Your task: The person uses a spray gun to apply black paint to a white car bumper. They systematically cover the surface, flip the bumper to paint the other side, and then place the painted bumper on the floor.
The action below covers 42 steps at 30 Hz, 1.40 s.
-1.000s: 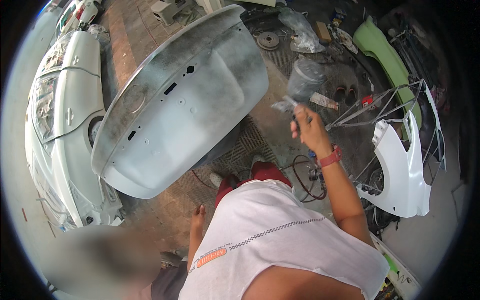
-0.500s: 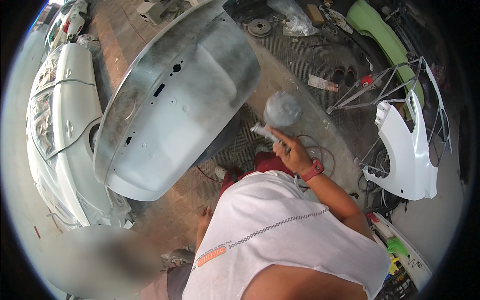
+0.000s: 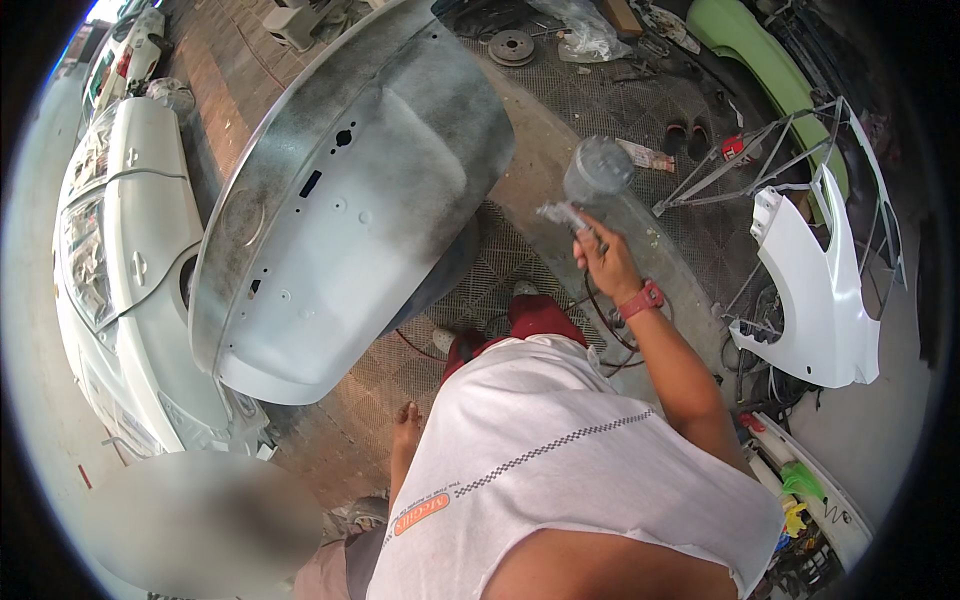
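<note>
Cloudy white over the large body panel (image 3: 340, 290), smoked with mottled dark grey. Pale whitish grey at the handheld tool (image 3: 565, 214). White on the shirt (image 3: 580, 480), crossed by a black chequered band (image 3: 530, 456), with an orange patch (image 3: 420, 515). Dark red for the trousers (image 3: 540, 317), rosy red for the wristband (image 3: 642, 299). Clean white on the fender (image 3: 815, 300), light green on the long panel (image 3: 755, 50), off-white on the parked car (image 3: 160, 225). Brown and grey over the floor (image 3: 330, 440), partly latticed.
</note>
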Motion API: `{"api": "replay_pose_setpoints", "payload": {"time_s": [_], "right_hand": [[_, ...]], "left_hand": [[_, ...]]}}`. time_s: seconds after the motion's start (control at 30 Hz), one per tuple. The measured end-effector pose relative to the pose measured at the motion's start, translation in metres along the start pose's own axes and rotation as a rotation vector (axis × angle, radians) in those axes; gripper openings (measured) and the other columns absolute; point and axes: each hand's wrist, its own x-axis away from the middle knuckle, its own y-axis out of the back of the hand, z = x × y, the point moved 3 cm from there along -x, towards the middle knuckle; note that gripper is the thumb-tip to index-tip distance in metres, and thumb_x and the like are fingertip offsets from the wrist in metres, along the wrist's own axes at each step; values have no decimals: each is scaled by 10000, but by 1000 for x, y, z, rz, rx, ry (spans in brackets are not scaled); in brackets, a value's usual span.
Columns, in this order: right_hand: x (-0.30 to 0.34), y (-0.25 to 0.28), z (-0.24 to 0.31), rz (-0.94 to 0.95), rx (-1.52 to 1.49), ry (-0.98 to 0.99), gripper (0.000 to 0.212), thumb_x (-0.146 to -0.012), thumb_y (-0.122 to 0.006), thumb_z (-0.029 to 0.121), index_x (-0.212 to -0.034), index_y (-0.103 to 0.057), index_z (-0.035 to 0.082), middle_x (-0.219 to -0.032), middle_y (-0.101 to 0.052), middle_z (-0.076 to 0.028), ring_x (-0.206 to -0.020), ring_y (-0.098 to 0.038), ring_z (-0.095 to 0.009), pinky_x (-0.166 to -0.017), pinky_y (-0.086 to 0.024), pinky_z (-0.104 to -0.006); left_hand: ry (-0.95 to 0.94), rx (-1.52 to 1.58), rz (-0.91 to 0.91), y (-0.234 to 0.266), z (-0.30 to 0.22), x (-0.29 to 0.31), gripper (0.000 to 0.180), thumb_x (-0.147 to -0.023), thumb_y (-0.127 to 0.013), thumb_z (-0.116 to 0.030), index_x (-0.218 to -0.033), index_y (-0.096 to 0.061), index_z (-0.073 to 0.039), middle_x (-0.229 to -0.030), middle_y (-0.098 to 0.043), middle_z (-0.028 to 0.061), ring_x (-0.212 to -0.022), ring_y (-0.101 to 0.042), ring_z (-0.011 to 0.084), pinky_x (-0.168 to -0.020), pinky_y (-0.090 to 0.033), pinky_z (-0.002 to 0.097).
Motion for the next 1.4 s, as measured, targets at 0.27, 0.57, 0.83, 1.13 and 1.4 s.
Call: {"api": "replay_pose_setpoints", "payload": {"time_s": [0.27,0.57,0.83,1.13,1.4], "right_hand": [[-44,33,27,-242,5,85,555,-1128,-472,468,-1497,-592,71,-850,-738,-61,-699,-699,-139,-583,-517,-284],[-116,59,77,-139,-315,-265,713,-1061,-434,695,-1163,-660,26,-779,-733,-83,-629,-717,-170,-410,-422,-258],[-208,57,174,-151,-370,-9,680,-1072,-458,655,-1222,-619,11,-815,-727,-112,-608,-704,-183,-410,-417,-262],[-223,70,184,-110,-418,48,727,-1067,-460,664,-1357,-562,6,-843,-735,-144,-605,-710,-196,-419,-413,-270],[-121,74,85,-125,-279,-279,668,-1081,-420,668,-1207,-634,48,-777,-700,-77,-608,-703,-173,-404,-410,-263]], "left_hand": [[-3,-55,12,1,21,1,1116,-879,-654,-807,-1542,-478,73,-1386,-655,272,-1220,-654,333,-1036,-517,421],[41,-105,-12,-4,-9,34,1180,-849,-613,-871,-1579,-448,42,-1439,-617,307,-1298,-633,388,-1071,-511,473],[20,-80,-3,-6,8,22,1023,-935,-589,-766,-1576,-464,23,-1464,-607,278,-1320,-618,365,-1094,-495,461],[39,-15,14,-17,37,9,874,-1016,-564,-656,-1569,-477,15,-1486,-598,249,-1336,-606,346,-1115,-477,450],[120,58,35,-33,30,26,721,-1095,-537,-538,-1566,-486,6,-1510,-587,216,-1352,-593,325,-1137,-458,439]]}}
